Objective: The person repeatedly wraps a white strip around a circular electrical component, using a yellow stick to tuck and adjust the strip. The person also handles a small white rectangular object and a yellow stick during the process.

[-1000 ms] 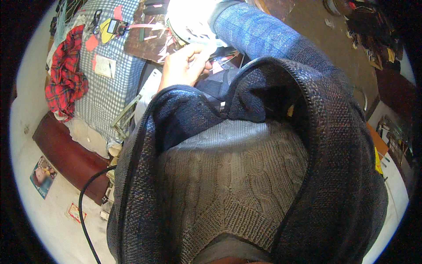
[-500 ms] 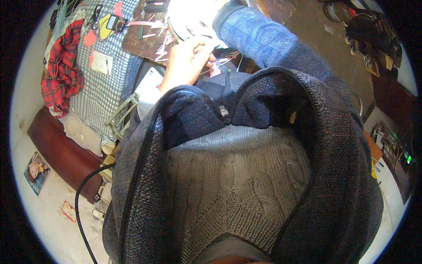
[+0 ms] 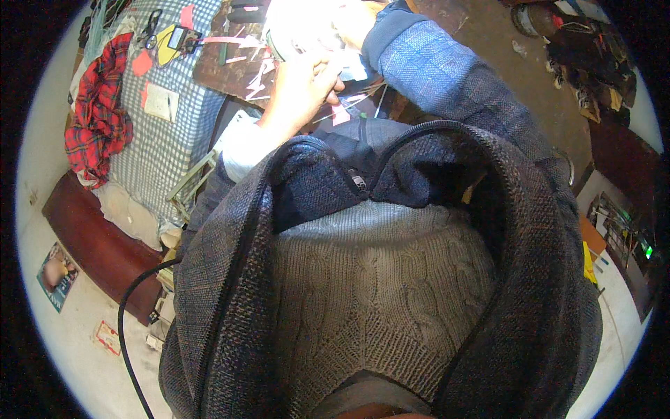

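Observation:
My left hand (image 3: 299, 89) is at the work spot near the top middle, its fingers curled together. What they hold, if anything, is lost in the glare. Beyond it sits a round, pale thing (image 3: 278, 43) with a darker rim, so brightly lit that its kind cannot be told. My right hand (image 3: 357, 22) reaches to the right side of that glare from a blue-grey sleeve, its fingers washed out. Pink and white strips (image 3: 259, 75) lie scattered left of my left hand. Thin pale sticks (image 3: 363, 92) and a pink scrap (image 3: 340, 114) are just right of it.
A dark wooden board (image 3: 216, 70) carries the strips and some dark-handled tools (image 3: 246, 14). To its left, a checked tablecloth (image 3: 157, 140) holds a small meter (image 3: 183, 38), black scissors (image 3: 151, 24), a notepad (image 3: 161, 102) and a red plaid cloth (image 3: 101, 112). Various items (image 3: 593, 70) lie on the floor at right.
My right hand has shifted slightly right and more of it shows beyond the cuff. The left hand has moved a little down and left, fingers still curled.

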